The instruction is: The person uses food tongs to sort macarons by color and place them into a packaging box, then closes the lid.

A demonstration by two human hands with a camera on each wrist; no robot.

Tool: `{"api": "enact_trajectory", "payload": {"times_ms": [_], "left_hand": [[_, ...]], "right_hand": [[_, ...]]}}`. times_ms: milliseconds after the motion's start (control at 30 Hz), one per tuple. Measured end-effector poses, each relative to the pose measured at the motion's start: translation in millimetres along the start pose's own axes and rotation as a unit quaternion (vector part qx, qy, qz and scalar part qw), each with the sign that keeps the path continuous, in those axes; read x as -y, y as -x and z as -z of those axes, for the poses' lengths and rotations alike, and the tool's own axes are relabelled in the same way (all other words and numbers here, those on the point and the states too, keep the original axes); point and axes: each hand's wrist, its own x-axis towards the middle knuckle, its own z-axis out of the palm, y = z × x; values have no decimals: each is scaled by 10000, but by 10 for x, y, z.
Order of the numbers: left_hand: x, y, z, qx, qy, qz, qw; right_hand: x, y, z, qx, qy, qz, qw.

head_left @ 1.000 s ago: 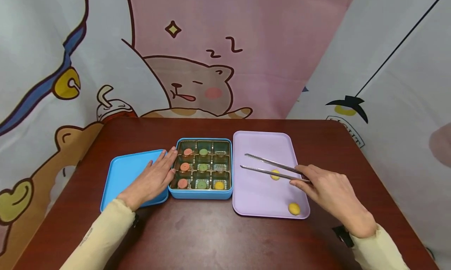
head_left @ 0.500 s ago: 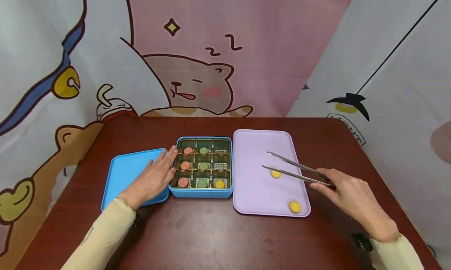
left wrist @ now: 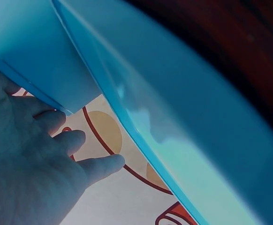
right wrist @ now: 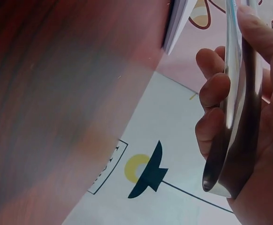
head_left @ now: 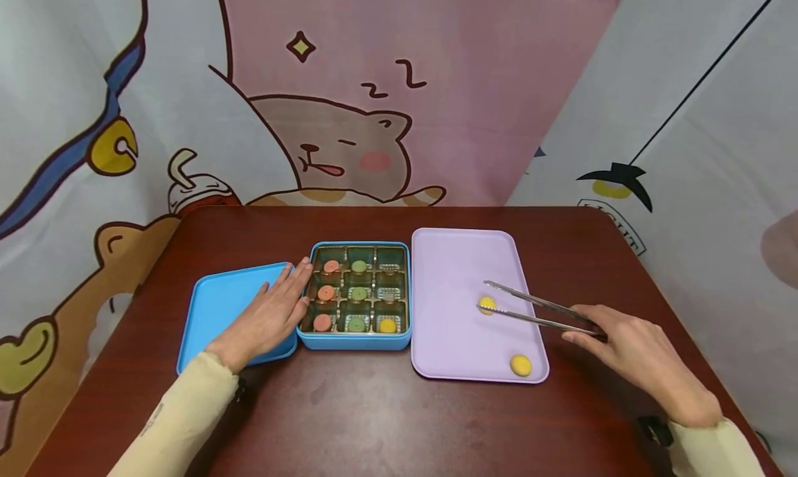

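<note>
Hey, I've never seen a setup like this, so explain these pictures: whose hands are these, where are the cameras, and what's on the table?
There's no machine here, just a person's two bare hands. The wide picture comes from a camera worn on the head; the other two come from one on each wrist.

On the table, left to right, are a blue lid, a blue box with nine compartments and a purple tray. The box holds what look like sweets: three pink, three green and one yellow. Two yellow sweets lie on the tray.

The left hand rests at the box's left edge. The right hand holds metal tongs, their tips apart near one yellow sweet.
</note>
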Motion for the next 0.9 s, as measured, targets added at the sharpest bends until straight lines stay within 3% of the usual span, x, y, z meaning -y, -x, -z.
{"api": "enact_trajectory", "payload": {"times_ms": [433,667,900], "left_hand": [[8,2,0,-76,39,-36,10000],[-2,10,12,-25,22,11,10000],[-5,0,11,-23,43,17,10000]], "right_hand": [[-42,9,0,253,46,-9,9997],[-57,4,-33,158,265,194,9993],[-65,5,-32,355,231,26,9991]]}}
